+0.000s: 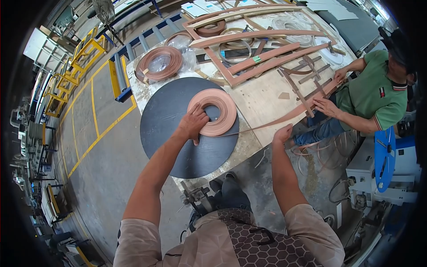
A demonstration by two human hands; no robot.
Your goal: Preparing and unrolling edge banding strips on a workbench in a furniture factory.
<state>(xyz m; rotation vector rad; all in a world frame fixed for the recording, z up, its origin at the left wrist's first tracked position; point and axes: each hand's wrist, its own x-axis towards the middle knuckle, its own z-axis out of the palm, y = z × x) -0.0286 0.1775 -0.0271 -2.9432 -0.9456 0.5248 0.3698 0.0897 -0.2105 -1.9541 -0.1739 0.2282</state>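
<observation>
Coil [226,110] lies under my left hand [194,122], brown strip [276,122] beside my right hand [282,133]. I cannot tell whether either grips.

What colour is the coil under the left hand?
The coil is pale reddish-brown, almost pinkish; seen best in the head view.

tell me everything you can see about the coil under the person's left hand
The coil is a flat, pinkish-brown ring of thin strip, wound in many close turns around an open centre; it looks like wood or edging band. It lies flat on the far right part of a dark round disc. The left hand rests over its left side, fingers at the hole. From its near edge a loose strip runs off rightward.
</observation>
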